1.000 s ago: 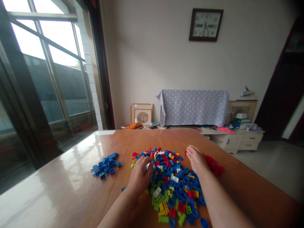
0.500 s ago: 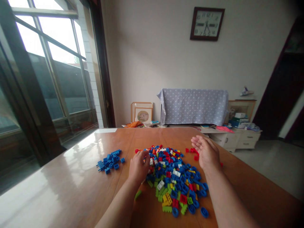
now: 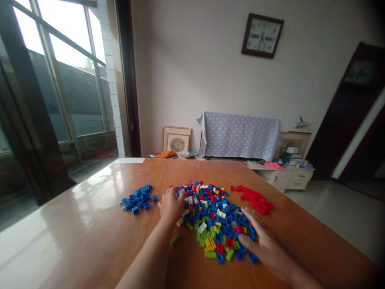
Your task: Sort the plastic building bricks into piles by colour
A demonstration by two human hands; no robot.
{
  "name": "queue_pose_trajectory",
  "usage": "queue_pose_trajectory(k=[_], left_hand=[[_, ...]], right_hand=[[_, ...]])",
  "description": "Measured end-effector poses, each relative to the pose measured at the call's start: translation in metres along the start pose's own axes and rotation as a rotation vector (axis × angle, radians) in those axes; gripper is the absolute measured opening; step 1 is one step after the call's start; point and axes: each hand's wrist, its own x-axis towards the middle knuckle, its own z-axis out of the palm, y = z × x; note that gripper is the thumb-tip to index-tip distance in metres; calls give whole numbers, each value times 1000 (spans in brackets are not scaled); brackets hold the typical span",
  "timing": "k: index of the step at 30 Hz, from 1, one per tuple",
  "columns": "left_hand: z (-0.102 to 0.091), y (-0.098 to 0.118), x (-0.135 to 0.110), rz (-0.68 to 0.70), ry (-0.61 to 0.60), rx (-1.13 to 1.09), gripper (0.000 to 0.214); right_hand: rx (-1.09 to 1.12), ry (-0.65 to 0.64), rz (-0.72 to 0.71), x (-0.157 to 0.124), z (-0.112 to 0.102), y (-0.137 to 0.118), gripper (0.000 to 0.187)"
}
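Observation:
A mixed pile of toy building bricks (image 3: 212, 214) in blue, green, red, yellow and white lies mid-table. My left hand (image 3: 171, 204) rests at the pile's left edge, its fingers curled in among the bricks. Whatever those fingers hold is hidden by the hand. At the right edge of the pile, my right hand (image 3: 261, 237) is open, thumb and fingers apart beside blue bricks. Blue bricks (image 3: 138, 199) form a separate small heap on the left. A heap of red bricks (image 3: 255, 199) sits on the right, beyond my right hand.
All the bricks lie on a glossy brown wooden table (image 3: 96, 233). A lone green brick (image 3: 175, 239) is near my left forearm. Behind the table stand a white cabinet (image 3: 282, 178), a cloth-covered object (image 3: 240, 136) and picture frames (image 3: 177, 142).
My right hand has come down and nearer, from over the red heap to the pile's right edge, uncovering the red bricks. My left hand stays by the pile's left edge. The view has shifted slightly.

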Motion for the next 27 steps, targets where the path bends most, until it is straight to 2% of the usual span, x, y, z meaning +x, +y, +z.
queue_pose_trajectory(k=[3,6,12,16,21,27], left_hand=[[6,3,-6,19,-76,35,52],[14,3,-14,100,-132,42,62],[20,2,-24,185,-209,40,75],[16,5,-28,223,-281,62,78],[16,7,-30,227,-286,94,76],[20,6,-31,230,-247,79,67]], right_hand=[[-201,-157,-92,-16,8,4,98],[-348,-243,-191,-12,17,5,102],[-466,-201,-313,18,32,22,97],[-651,-220,-390,33,38,30,93],[-784,-207,-431,43,44,19,85],[-762,-159,-490,62,59,3,73]])
